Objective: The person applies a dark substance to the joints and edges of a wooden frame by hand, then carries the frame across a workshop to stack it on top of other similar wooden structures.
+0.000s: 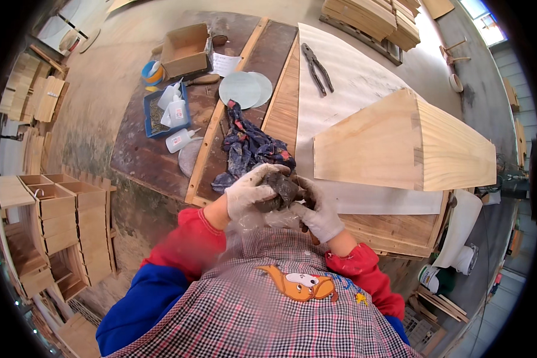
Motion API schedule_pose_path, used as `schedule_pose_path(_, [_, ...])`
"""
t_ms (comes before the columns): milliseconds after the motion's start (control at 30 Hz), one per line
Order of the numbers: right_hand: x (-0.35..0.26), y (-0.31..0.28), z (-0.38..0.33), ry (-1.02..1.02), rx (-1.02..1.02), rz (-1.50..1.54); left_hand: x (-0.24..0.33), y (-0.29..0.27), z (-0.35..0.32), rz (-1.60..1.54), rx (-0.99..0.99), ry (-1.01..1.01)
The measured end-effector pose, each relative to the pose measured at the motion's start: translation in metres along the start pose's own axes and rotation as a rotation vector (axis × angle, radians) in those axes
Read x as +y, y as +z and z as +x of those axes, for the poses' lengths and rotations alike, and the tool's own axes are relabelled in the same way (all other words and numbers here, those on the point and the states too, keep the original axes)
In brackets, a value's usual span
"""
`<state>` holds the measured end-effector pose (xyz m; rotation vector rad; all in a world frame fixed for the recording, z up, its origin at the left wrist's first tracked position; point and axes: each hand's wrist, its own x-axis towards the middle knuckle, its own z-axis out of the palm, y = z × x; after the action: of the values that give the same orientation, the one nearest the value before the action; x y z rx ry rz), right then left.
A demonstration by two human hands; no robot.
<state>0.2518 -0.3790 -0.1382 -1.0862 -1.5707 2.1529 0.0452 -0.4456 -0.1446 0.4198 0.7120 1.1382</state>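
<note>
Close to my apron, at the near edge of the table, my gloved left hand (247,196) is closed around a dark grey-brown lump (278,194). Thin clear plastic (262,222) hangs below the lump. My gloved right hand (323,213) presses in from the other side, its fingers wrapped round a brown-handled tool (314,237). The tool's working end is hidden by the lump and my fingers. Just beyond my hands lies a crumpled dark floral cloth (247,143).
On the right stands a tapered wooden box (370,140) on white sheeting (340,77), with pliers (317,68) behind. Left are a blue tray of nails and bottles (151,122), a cardboard box (185,51) and round discs (240,89). Wooden drawer units (59,221) stand far left.
</note>
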Motion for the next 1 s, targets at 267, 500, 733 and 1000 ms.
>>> schedule_pose_path(267, [-0.015,-0.003,-0.009,-0.148,-0.044,-0.275,0.001,0.020,0.001,0.559,0.053,0.162])
schedule_pose_path(500, [-0.060,-0.021,-0.041,0.152,0.035,-0.179,0.005,0.011,-0.004,0.758,0.136,0.358])
schedule_pose_path(733, [-0.106,-0.012,-0.053,0.276,-0.152,0.248,0.012,0.011,-0.005,0.849,0.149,0.449])
schedule_pose_path(1000, [-0.105,-0.011,-0.044,0.363,-0.237,0.118,0.019,0.012,-0.008,0.970,0.127,0.498])
